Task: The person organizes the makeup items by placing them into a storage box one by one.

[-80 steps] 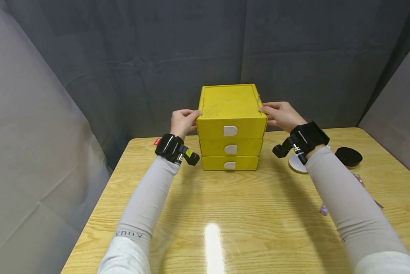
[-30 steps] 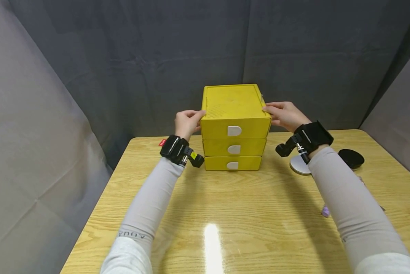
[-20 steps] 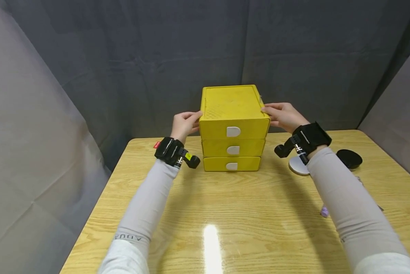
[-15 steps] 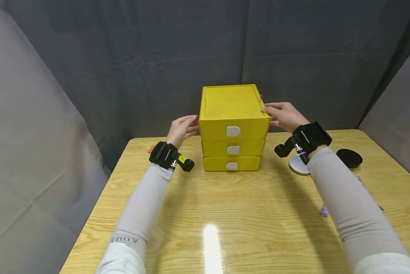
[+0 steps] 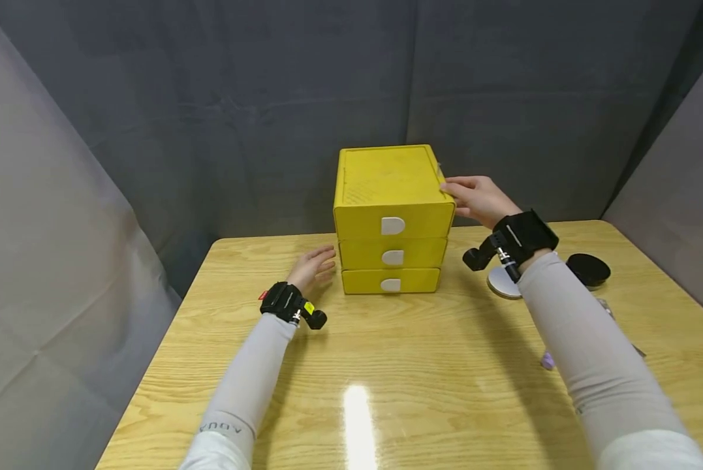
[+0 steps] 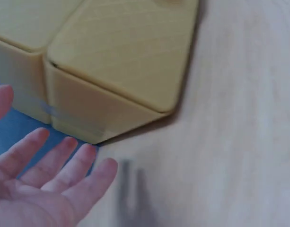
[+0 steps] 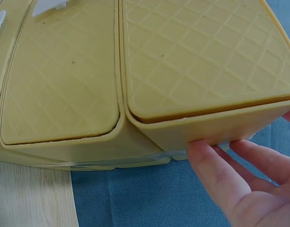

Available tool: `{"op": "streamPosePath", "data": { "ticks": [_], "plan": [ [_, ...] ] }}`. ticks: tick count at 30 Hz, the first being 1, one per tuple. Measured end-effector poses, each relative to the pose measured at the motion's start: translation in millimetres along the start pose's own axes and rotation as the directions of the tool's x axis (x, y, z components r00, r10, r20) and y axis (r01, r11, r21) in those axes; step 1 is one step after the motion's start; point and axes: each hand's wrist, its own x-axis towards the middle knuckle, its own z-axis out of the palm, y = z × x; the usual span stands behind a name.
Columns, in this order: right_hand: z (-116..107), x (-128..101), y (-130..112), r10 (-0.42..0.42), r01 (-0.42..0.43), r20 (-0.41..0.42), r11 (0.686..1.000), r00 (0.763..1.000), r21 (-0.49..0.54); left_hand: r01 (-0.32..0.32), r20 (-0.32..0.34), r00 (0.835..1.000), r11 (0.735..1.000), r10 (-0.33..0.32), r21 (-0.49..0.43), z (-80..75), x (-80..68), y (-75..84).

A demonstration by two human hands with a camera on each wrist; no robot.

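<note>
A yellow three-drawer storage box (image 5: 365, 254) stands upright near the back of the wooden table, its drawers pushed in. Each drawer front bears a white handle (image 5: 393, 226). Beside the box's lower left side, low over the table, my left hand (image 5: 312, 266) has its fingers spread and holds nothing; in the left wrist view those fingers (image 6: 71, 172) are apart from the yellow side. My right hand (image 5: 479, 199) touches the top right edge, thumb at the top rim. In the right wrist view its fairly straight fingers (image 7: 218, 172) rest against the side.
Right of the box lie a white round disc (image 5: 502, 283) and a black round object (image 5: 588, 269). A small purple item (image 5: 547, 360) is partly hidden by my right sleeve. A red tag (image 5: 263, 295) shows near my left wrist. Dark cloth (image 5: 269, 130) hangs behind.
My left hand has left the box's top left corner and moved down beside its lower drawers, fingers spreading. The right hand keeps its place on the top right edge.
</note>
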Motion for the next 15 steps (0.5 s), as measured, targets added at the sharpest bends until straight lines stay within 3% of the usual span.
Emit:
{"op": "streamPosePath", "data": {
  "ticks": [5, 15],
  "plan": [
    [1.3, -0.3, -1.0, -0.003, 0.003, -0.003, 1.0, 1.0, 0.005, 0.031, 0.035, 0.999, 0.992, -0.027, -0.121, 4.2, -1.3, -16.2],
    [0.5, -0.6, 1.0, -0.01, 0.01, -0.015, 1.0, 1.0, 0.005, 0.002, 0.071, 0.997, 0.981, 0.012, -0.195, 8.3, -6.0, -33.0]
  ]
}}
